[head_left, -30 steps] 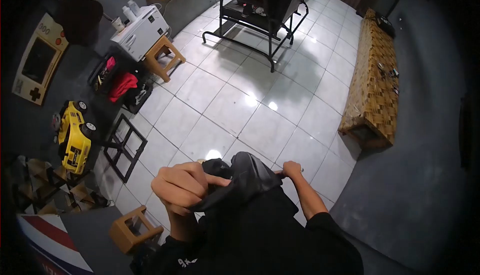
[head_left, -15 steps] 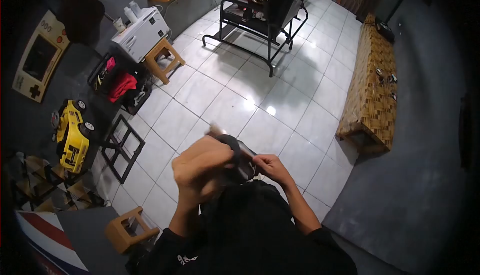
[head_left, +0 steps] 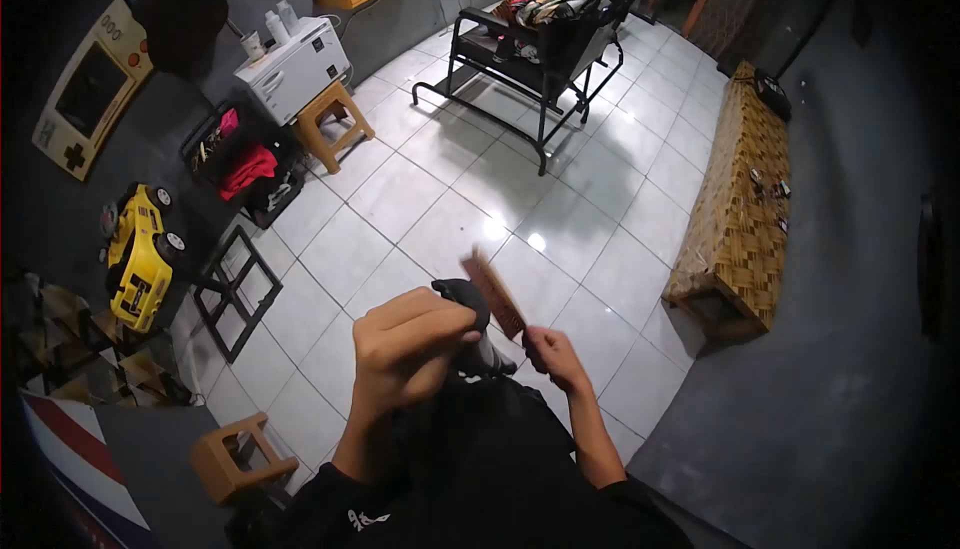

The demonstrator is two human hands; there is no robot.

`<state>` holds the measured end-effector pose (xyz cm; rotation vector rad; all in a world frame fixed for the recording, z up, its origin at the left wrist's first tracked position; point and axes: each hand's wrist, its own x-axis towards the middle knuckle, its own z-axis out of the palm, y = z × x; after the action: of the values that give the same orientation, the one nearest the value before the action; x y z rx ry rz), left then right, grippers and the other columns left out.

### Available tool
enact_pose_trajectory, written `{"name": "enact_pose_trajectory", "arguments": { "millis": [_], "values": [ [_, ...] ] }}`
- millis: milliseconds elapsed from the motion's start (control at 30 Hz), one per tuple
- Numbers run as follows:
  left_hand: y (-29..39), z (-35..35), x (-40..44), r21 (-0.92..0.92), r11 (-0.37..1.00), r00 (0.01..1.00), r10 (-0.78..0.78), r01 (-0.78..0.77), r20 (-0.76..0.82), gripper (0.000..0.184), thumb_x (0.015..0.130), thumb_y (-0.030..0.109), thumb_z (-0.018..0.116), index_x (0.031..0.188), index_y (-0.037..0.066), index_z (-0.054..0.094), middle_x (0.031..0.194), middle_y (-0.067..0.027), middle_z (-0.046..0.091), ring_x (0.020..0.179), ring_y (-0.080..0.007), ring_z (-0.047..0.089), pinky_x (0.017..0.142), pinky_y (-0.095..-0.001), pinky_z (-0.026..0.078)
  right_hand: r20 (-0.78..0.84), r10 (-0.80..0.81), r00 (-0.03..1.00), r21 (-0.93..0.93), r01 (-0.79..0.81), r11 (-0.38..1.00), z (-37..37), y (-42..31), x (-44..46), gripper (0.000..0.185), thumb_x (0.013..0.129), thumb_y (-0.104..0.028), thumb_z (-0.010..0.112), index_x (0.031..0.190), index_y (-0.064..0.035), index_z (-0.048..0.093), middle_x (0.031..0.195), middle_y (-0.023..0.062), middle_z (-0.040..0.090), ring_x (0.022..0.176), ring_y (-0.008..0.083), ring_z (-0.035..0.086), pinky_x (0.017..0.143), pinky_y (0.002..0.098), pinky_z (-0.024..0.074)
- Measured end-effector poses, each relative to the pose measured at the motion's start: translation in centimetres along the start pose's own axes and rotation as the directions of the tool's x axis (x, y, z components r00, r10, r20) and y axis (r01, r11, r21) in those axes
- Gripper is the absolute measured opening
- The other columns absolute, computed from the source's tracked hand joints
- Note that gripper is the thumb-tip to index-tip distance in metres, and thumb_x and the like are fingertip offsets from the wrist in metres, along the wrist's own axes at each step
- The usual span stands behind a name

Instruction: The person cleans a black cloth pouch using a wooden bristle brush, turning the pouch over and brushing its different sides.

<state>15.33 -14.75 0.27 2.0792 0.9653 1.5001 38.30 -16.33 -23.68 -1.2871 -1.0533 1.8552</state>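
Observation:
My left hand [head_left: 415,344] is raised in front of my chest, its fingers closed at the edge of a dark rounded thing [head_left: 464,298]. What that thing is I cannot make out; my fingers hide part of it. Just to its right, my right hand [head_left: 555,354] grips the lower end of a brown brush [head_left: 493,294]. The long brush head points up and to the left, slightly blurred, with its bristle rows along one side. Below the dark thing, a grey and black shape [head_left: 485,357] shows partly, beside my black shirt [head_left: 480,449].
A black metal chair [head_left: 540,79] with cloths on its seat stands ahead on white tiles. To the left are a white box-shaped appliance [head_left: 295,69], a wooden stool [head_left: 335,129], a yellow toy car [head_left: 145,259] and a black frame [head_left: 237,294]. A woven-patterned bench [head_left: 730,219] lines the right wall.
My right hand has moved a little right and down with the brush, whose head now stands apart from my left hand and shows more fully. The view has shifted slightly.

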Motion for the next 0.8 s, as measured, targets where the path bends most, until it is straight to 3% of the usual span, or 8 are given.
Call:
{"name": "enact_pose_trajectory", "arguments": {
  "millis": [100,233,367,467,533,600,700,800],
  "values": [
    [-0.1,0.9,0.1,0.004,1.0,1.0,-0.01,0.01,0.01,0.011,0.065,-0.009,0.063,0.074,-0.002,0.06,0.063,-0.0091,0.057,0.055,-0.018,0.055,0.05,-0.0253,0.041,0.133,-0.373,0.918,0.323,0.316,0.892,2.7,-7.6,-3.2,0.053,0.087,-0.05,0.049,0.086,0.0024,0.061,0.067,-0.0013,0.054,0.052,0.0037,0.042,0.044,0.0181,0.0307],
    [-0.1,1.0,0.9,0.055,0.998,0.997,0.039,-0.035,-0.068,0.014,0.066,-0.01,0.063,0.077,-0.003,0.06,0.066,-0.0105,0.058,0.057,-0.0186,0.056,0.051,-0.0251,0.042,0.336,-0.281,0.899,0.271,0.194,0.943,2.1,-6.9,-1.9,0.048,0.089,-0.044,0.052,0.087,0.0026,0.063,0.068,-0.0002,0.055,0.056,0.0054,0.045,0.048,0.0203,0.0349],
    [-0.3,0.3,1.1,0.034,0.998,0.976,0.053,-0.046,-0.209,0.022,0.061,-0.016,0.058,0.078,-0.004,0.06,0.07,-0.0103,0.06,0.06,-0.0203,0.058,0.055,-0.0258,0.045,0.046,0.075,0.996,-0.371,-0.053,0.927,-1.5,2.4,2.6,0.047,0.09,-0.041,0.048,0.075,0.0009,0.063,0.061,0.0044,0.058,0.054,0.0163,0.052,0.05,0.0295,0.0406],
    [-1.3,0.4,0.2,-0.014,0.992,0.941,0.112,-0.122,-0.319,0.021,0.06,-0.017,0.058,0.078,-0.005,0.06,0.068,-0.0104,0.058,0.058,-0.0195,0.056,0.054,-0.0252,0.044,-0.204,0.109,0.973,-0.877,-0.231,0.42,-5.5,10.8,3.2,0.066,0.081,-0.063,0.043,0.071,-0.002,0.066,0.071,0.0198,0.062,0.073,0.0375,0.061,0.068,0.0453,0.0469],
    [-1.0,0.4,0.2,-0.011,0.995,0.954,0.089,-0.096,-0.285,0.016,0.063,-0.014,0.06,0.077,-0.006,0.06,0.066,-0.0107,0.057,0.056,-0.0186,0.054,0.052,-0.0256,0.042,-0.121,0.374,0.919,-0.889,-0.268,0.372,-7.2,14.4,2.7,0.063,0.08,-0.063,0.046,0.078,-0.0038,0.068,0.08,0.0205,0.063,0.081,0.0356,0.062,0.072,0.0444,0.0479],
    [-0.9,0.2,0.2,0.02,0.997,0.973,0.075,-0.073,-0.219,0.008,0.07,-0.008,0.063,0.076,-0.006,0.059,0.064,-0.0109,0.056,0.055,-0.0187,0.052,0.052,-0.0269,0.041,-0.273,0.167,0.947,-0.935,-0.302,0.187,-6.4,16.3,1.5,0.056,0.082,-0.057,0.05,0.083,-0.0031,0.067,0.081,0.0205,0.064,0.083,0.038,0.061,0.073,0.0456,0.0474],
    [-0.4,0.4,0.4,0.007,1.0,0.986,0.005,-0.004,-0.164,0.009,0.071,-0.005,0.065,0.077,-0.005,0.059,0.065,-0.0105,0.056,0.054,-0.0166,0.052,0.05,-0.0243,0.04,-0.223,-0.083,0.971,-0.89,-0.168,0.425,-5.4,13.5,1.6,0.049,0.084,-0.048,0.053,0.082,-0.0003,0.065,0.066,0.0145,0.063,0.064,0.0293,0.062,0.058,0.0391,0.0482],
    [-0.2,1.5,0.3,-0.018,0.996,0.985,-0.095,0.093,-0.141,0.01,0.071,-0.004,0.066,0.078,-0.004,0.06,0.066,-0.01,0.059,0.054,-0.0152,0.053,0.049,-0.0227,0.04,-0.109,0.063,0.992,-0.037,-0.068,0.997,-0.4,0.3,-1.0,0.042,0.092,-0.04,0.048,0.078,-0.0016,0.058,0.056,-0.0021,0.046,0.043,0.0036,0.039,0.037,0.0201,0.0291]
  ]
}}
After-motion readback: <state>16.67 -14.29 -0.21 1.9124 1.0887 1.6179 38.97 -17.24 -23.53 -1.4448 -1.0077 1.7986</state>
